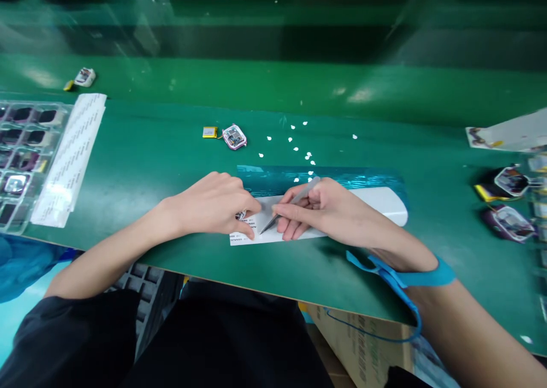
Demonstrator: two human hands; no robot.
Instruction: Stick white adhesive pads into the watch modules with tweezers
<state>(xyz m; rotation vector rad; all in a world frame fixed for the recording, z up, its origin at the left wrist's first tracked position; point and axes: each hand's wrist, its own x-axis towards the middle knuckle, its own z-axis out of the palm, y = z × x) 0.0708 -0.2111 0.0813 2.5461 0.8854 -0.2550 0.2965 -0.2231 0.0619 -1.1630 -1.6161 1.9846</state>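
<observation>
While both hands meet over one white label strip [376, 201] at the near edge of the green worktop [162, 148], one pair of tweezers [290, 203] works at its printed end.

Pinched shut, the left hand [213, 204] presses the strip's end, while the right hand [329, 208] is clamped on the tweezers, tip touching the strip. One teal film [342, 178] lies just behind. One clear tray [21, 160] at left holds dark small parts in compartments beside a second label sheet [70, 157]. Two small open devices [234, 137] lie farther back.

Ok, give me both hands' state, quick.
Left hand: fingers curled, pinching down on the white label strip.
Right hand: closed on the tweezers, tip at the strip.
</observation>
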